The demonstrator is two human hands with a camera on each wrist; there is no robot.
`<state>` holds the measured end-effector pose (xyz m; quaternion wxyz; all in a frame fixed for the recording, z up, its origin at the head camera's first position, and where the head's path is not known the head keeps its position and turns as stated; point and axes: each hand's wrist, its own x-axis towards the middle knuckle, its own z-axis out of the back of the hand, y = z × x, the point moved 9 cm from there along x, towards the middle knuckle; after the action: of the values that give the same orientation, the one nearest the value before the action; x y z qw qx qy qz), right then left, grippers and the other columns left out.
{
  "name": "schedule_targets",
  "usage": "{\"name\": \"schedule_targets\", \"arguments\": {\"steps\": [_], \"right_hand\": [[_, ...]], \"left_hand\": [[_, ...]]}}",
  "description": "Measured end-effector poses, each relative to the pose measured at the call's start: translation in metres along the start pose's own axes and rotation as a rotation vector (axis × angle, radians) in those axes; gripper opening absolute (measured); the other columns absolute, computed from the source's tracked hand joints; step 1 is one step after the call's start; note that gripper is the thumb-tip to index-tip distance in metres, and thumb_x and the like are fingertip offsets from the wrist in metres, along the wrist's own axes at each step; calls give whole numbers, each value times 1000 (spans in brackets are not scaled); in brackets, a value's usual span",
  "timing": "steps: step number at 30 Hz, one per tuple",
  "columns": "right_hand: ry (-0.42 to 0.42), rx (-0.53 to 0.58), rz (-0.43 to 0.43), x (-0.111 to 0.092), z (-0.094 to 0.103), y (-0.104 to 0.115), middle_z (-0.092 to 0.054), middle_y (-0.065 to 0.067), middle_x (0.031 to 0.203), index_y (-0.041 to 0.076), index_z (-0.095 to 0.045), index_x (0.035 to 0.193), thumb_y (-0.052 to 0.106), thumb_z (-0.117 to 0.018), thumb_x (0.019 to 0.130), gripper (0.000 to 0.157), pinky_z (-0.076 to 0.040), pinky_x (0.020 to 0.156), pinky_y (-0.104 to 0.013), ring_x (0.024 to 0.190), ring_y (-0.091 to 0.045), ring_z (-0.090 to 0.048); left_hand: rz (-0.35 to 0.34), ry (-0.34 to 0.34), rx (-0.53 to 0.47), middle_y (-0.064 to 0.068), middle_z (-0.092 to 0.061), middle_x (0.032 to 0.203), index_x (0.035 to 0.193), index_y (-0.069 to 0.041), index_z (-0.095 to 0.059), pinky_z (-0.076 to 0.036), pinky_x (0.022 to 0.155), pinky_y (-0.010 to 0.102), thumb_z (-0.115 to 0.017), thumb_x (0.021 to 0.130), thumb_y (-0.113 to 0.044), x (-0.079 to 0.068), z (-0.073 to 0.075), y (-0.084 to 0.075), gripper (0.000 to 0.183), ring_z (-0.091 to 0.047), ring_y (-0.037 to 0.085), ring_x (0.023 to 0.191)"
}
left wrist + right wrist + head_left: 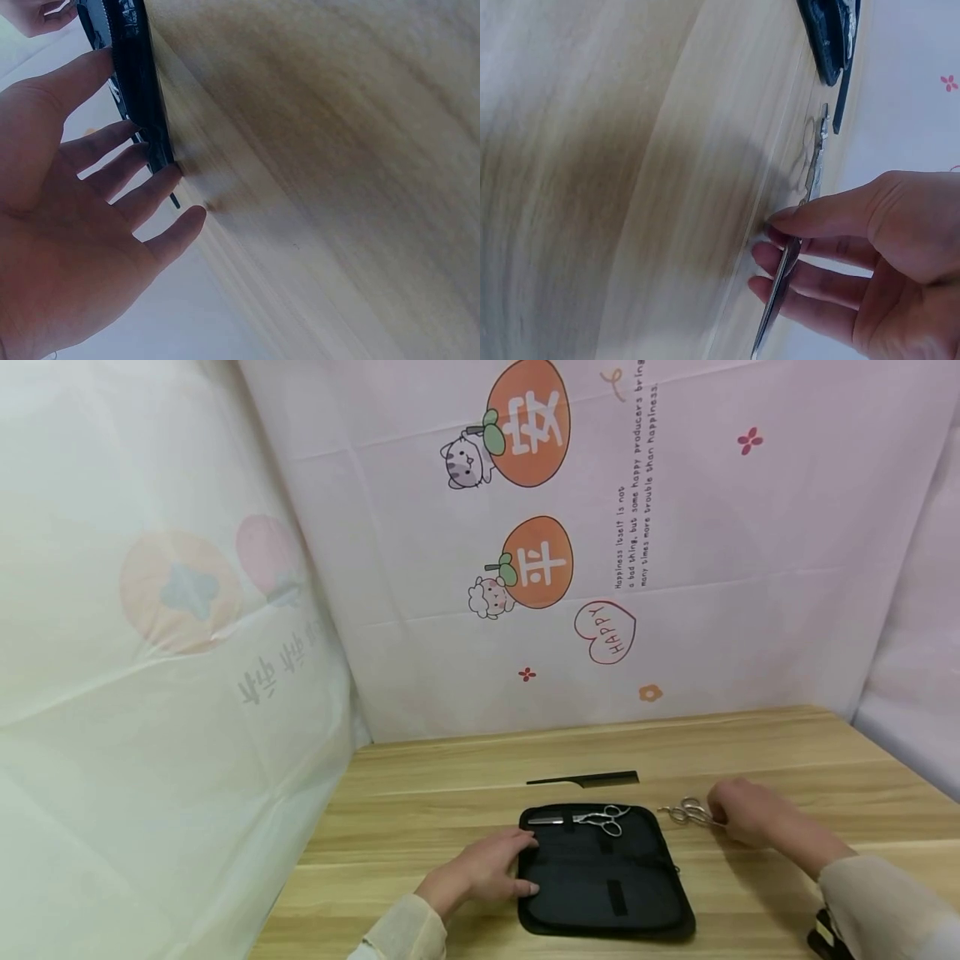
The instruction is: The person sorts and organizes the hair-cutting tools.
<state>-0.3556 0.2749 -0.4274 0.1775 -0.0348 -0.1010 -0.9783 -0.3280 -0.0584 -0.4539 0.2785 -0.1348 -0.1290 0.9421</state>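
Observation:
A black zip case (570,897) lies opened flat on the wooden table. One pair of silver scissors (600,819) sits in its far half, under a black strap. My left hand (489,867) touches the case's left edge, its fingers loosely extended and spread in the left wrist view. To the right of the case, my right hand (752,814) pinches a second pair of silver scissors (692,812) between thumb and fingers. Their handle loops point toward the case; in the right wrist view the blades (774,296) run past the fingers, low over the tabletop.
Beyond the case lies a black tail comb (609,779). A black and yellow object (827,935) shows partly beside the right sleeve at the bottom edge. Printed white cloth (420,677) hangs behind the table, with more cloth at the left and right sides.

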Motion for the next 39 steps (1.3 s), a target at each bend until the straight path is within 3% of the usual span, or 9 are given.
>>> {"name": "schedule_targets", "arguments": {"steps": [4,11,14,22,28,36,39], "right_hand": [[-25,21,104,2,2,16,-45,8,66,17,-55,68,-2,-72,86,31,-33,56,-28,61,-9,-38],[-51,69,250,5,4,47,-49,11,69,16,-61,73,-13,-72,71,31,-37,56,-28,64,-5,-39],[-68,73,304,6,5,61,-54,11,71,15,-63,76,-12,-74,71,30,-41,56,-29,66,-4,-43],[-64,97,359,9,12,98,-51,13,70,19,-60,75,-10,-74,76,32,-37,57,-26,64,-3,-39],[-20,108,371,10,12,127,-51,14,69,20,-58,73,-10,-72,76,34,-38,56,-25,63,-2,-40],[-13,119,432,8,8,166,-62,13,75,19,-68,81,-7,-76,78,27,-48,58,-26,66,0,-50],[15,137,443,8,7,177,-62,14,74,20,-68,81,-8,-76,79,29,-48,59,-26,64,0,-49]], "left_hand": [[5,0,1,-2,-48,155,145,-20,-56,-39,115,39,-77,91,-43,0,1,0,62,-45,18,142],[-1,-4,15,-1,-49,154,144,-19,-58,-39,115,38,-78,91,-41,0,-1,-1,61,-45,19,143],[-7,-11,20,-2,-50,153,142,-19,-59,-40,115,38,-79,90,-41,1,-1,-1,60,-46,19,142],[-50,-37,138,-7,-55,145,139,-21,-62,-47,107,37,-78,90,-44,3,5,-8,57,-53,14,131],[-90,-104,229,-8,-53,146,141,-24,-60,-44,106,48,-76,90,-46,-1,17,-22,58,-51,18,132],[-158,-175,249,-4,-50,151,152,-21,-49,-48,103,50,-74,92,-46,-3,25,-44,69,-52,19,134],[-198,-195,251,-2,-49,151,153,-19,-47,-50,102,45,-73,93,-47,-4,26,-53,71,-53,18,132]]}}
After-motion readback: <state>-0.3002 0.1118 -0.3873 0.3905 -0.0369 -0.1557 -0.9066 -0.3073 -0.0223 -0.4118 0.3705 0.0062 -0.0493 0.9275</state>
